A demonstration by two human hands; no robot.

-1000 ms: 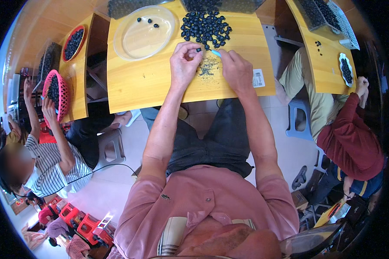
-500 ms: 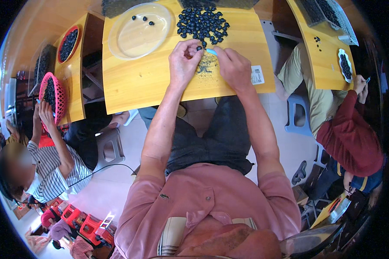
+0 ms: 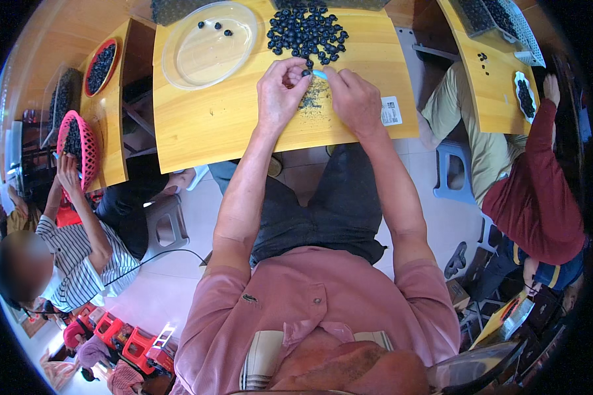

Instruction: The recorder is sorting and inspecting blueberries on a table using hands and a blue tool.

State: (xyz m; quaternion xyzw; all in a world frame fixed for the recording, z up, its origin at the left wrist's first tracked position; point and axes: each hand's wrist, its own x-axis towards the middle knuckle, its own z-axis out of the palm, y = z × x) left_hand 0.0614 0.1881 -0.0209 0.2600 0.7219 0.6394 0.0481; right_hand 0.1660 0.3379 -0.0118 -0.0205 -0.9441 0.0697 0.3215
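My left hand [image 3: 279, 92] pinches a small dark round bead [image 3: 306, 73] between thumb and fingers above the wooden table [image 3: 204, 125]. Closed around a slim light-blue tool [image 3: 319, 75], my right hand [image 3: 356, 102] brings its end close beside that bead; whether they touch I cannot tell. The tool's tip is too small to make out. Just beyond my fingers lies a loose pile of similar dark beads [image 3: 303, 33]. Dark crumbs [image 3: 314, 100] are scattered on the wood beneath my hands.
A shallow clear round tray [image 3: 171, 69] at the far left holds 3 dark beads. A white printed label [image 3: 391, 110] lies right of my hand. People work at tables on both sides, with a pink basket [image 3: 91, 158] at left and a white dish [image 3: 524, 95] at right.
My hands stay almost in place, still holding the bead and the blue tool. The view has shifted slightly. At right, the person in the dark red sleeve has reached an arm farther forward.
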